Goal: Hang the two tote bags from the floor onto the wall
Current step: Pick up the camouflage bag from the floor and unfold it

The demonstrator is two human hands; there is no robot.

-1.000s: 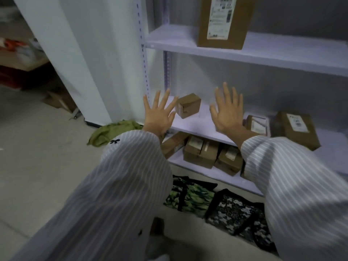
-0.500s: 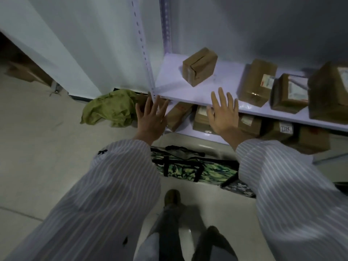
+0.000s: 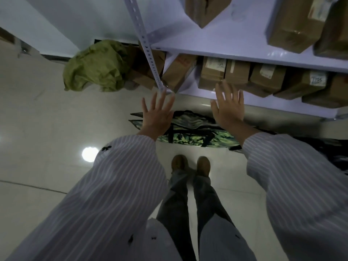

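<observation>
- A green camouflage tote bag (image 3: 190, 135) lies flat on the pale floor (image 3: 47, 119), just in front of the bottom shelf (image 3: 263, 102) of a white rack and just ahead of the person's brown shoes (image 3: 191, 164).
- Its dark handles (image 3: 206, 140) lie slack across the fabric; a snatch at the cloth instead of a handle would likely bring the bag up lopsided, awkward to hang.
- A second, darker tote bag (image 3: 337, 153) shows only as a sliver at the right, mostly hidden behind the right sleeve (image 3: 301, 185); reached for blind, it could be missed or dragged along the floor.
- The left hand (image 3: 157, 114) is spread wide with nothing in it, hovering over the bag's left end; whether it touches the fabric cannot be told.
- The right hand (image 3: 227, 108) is likewise spread and empty, above the bag's far edge and near the shelf lip, where knuckles could knock the metal on the way down.
- The perforated upright (image 3: 150, 53) of the rack ends just beyond the left fingertips, a likely snag for a handle as the bag lifts.
- Cardboard boxes (image 3: 237, 74) crowd the bottom shelf right to its edge; a bag swung upward close to them could nudge one off.
- A crumpled green cloth (image 3: 96, 68) sits on the floor well to the left, clear of the reach.
- No wall hook is in view, so the carry and hang cannot yet be judged.
</observation>
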